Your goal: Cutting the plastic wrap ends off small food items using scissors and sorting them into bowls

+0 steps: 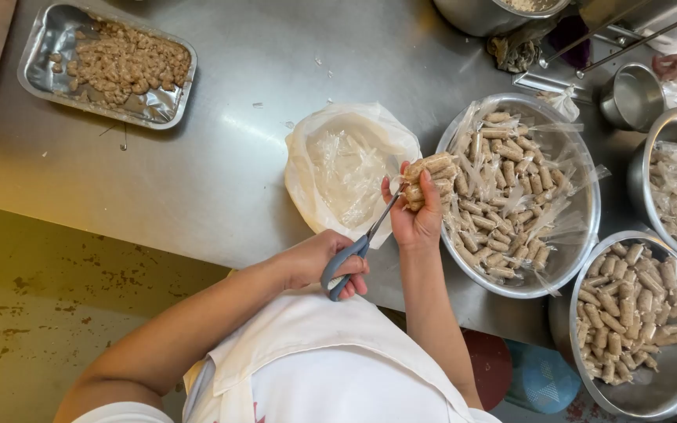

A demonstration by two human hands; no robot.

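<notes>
Head cam: left hand grips scissors; right hand clutches wrapped rolls nr bowl.

The scissors have blue-grey handles and silvery blades. The wrapped rolls are pale tan under clear film. The bag is milky white, the bench dull grey steel, the bowl silver, the apron white, and the floor a worn olive-yellow.
</notes>
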